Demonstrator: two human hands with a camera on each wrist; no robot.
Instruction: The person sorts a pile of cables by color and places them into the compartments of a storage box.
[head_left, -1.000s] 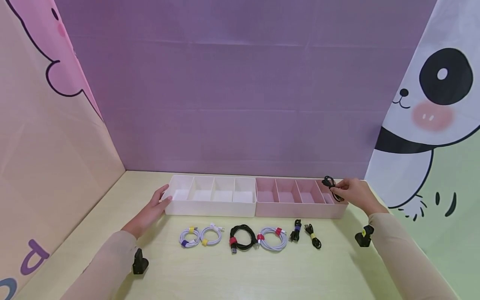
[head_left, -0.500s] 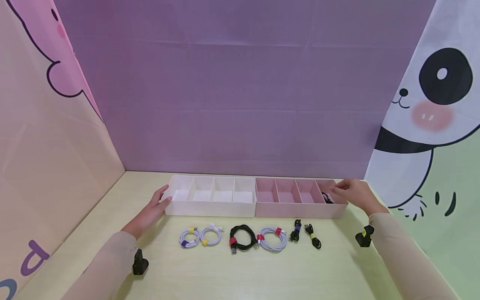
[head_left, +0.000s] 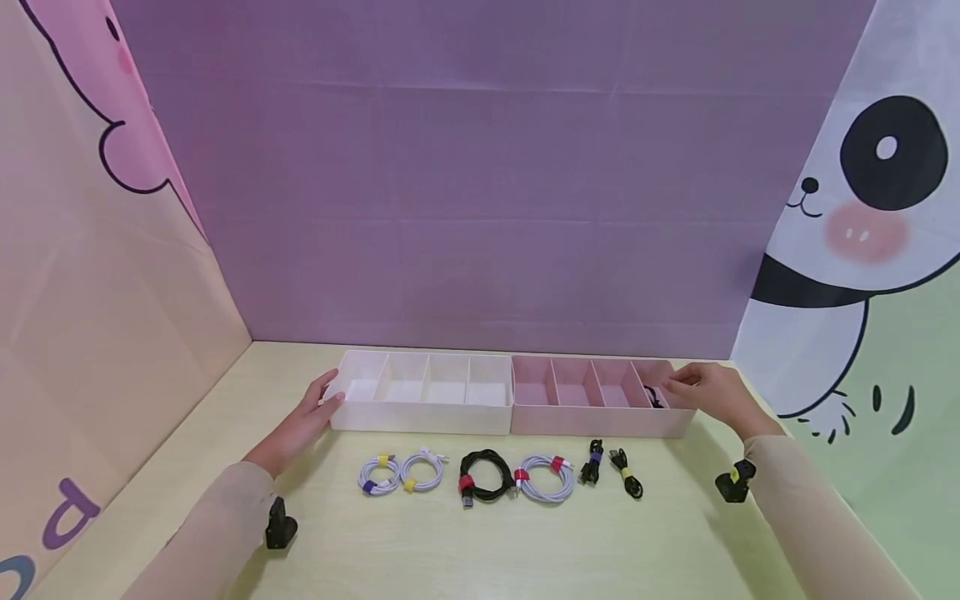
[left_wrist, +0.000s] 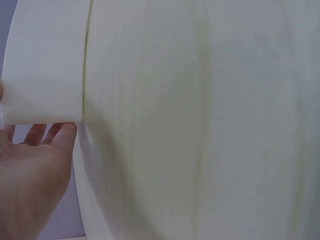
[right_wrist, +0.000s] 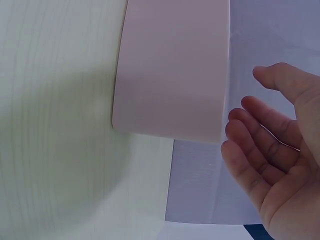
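My left hand rests against the left end of a white divided box, its fingertips touching the outer end wall in the left wrist view. Abutting that box on the right is a pink divided box. Over the pink box's right end is my right hand, with nothing between thumb and fingers in the right wrist view. A black cable lies in the rightmost pink compartment, partly hidden by the front wall.
In front of the boxes lie tied coils: two small white cables, a large black cable, a large white cable and two small black cables. A purple backdrop stands behind the table.
A second ago my right hand pinched the black cable above the pink box; it has let go, and the cable is down in the rightmost compartment. My left hand has stayed put.
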